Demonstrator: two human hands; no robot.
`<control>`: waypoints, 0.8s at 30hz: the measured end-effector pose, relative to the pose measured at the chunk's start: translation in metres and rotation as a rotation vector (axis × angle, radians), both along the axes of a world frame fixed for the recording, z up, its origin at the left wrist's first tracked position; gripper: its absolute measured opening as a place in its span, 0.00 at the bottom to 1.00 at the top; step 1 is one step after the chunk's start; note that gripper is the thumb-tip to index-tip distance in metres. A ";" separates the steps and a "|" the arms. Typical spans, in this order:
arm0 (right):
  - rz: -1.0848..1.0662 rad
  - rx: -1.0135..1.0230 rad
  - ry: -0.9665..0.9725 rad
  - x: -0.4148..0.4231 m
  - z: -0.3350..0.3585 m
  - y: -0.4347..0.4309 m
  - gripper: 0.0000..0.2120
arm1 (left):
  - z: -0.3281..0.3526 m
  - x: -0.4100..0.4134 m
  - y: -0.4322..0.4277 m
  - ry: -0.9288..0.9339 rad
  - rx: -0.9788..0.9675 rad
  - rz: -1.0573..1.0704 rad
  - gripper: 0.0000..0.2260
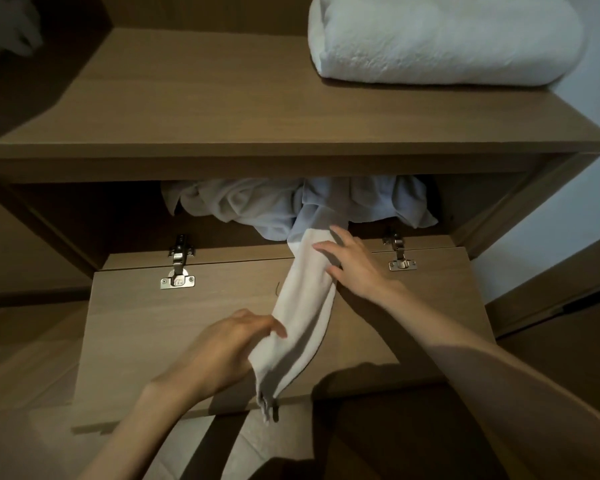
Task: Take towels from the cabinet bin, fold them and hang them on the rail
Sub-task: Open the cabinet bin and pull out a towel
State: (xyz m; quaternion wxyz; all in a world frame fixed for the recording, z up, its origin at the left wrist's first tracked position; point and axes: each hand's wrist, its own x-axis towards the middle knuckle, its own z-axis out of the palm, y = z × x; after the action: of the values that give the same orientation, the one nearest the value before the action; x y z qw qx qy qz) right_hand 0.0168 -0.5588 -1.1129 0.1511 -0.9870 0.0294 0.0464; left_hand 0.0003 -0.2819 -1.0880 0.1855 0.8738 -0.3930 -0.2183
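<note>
Half drawn from the cabinet bin (129, 220), by the look of it: taking-out step for the towel (305, 306), upper end among the heap (243, 202). Stretches over the opened flap (187, 323), tail hanging past its front edge. Gripped low by left hand (222, 348), fingers curled round; touched higher by right hand (354, 261), fingers spread, holding nothing. Next likely needs a pull free, then folding
</note>
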 end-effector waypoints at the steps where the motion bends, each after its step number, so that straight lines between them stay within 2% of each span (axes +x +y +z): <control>1: 0.005 0.015 0.018 0.006 -0.006 0.000 0.17 | -0.004 0.001 0.003 0.018 0.037 -0.008 0.25; 3: 0.036 0.024 0.025 0.013 -0.013 0.004 0.10 | -0.007 0.003 0.008 0.094 0.093 -0.026 0.25; 5: 0.035 0.012 0.002 0.014 -0.018 0.009 0.08 | -0.007 0.011 0.005 0.139 0.110 0.005 0.25; 9: -0.070 0.173 -0.025 0.006 -0.027 0.002 0.05 | -0.008 0.033 -0.036 0.018 -0.069 0.175 0.23; 11: -0.104 0.293 0.010 0.002 -0.029 -0.003 0.10 | -0.017 0.043 -0.073 -0.017 -0.072 0.233 0.33; 14: -0.195 0.568 0.077 -0.002 -0.029 -0.009 0.16 | -0.037 0.055 -0.119 -0.061 0.069 0.281 0.47; 16: -0.276 0.654 0.077 -0.004 -0.026 -0.015 0.18 | -0.050 0.063 -0.132 -0.105 0.129 0.293 0.51; 18: -0.315 0.667 0.039 -0.008 -0.023 -0.020 0.20 | -0.061 0.070 -0.135 -0.103 0.110 0.293 0.52; 21: -0.233 0.535 -0.032 -0.010 -0.018 -0.026 0.23 | -0.072 0.070 -0.136 -0.030 -0.065 0.261 0.48; 24: -0.156 0.403 -0.019 -0.004 -0.013 -0.030 0.27 | -0.069 0.063 -0.132 -0.160 -0.231 0.257 0.32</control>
State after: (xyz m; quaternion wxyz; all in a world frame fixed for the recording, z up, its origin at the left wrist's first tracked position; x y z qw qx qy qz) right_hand 0.0133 -0.5891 -1.1264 0.3486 -0.9320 0.0945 0.0303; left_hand 0.0629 -0.4139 -1.1574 0.2790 0.9043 -0.3140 -0.0758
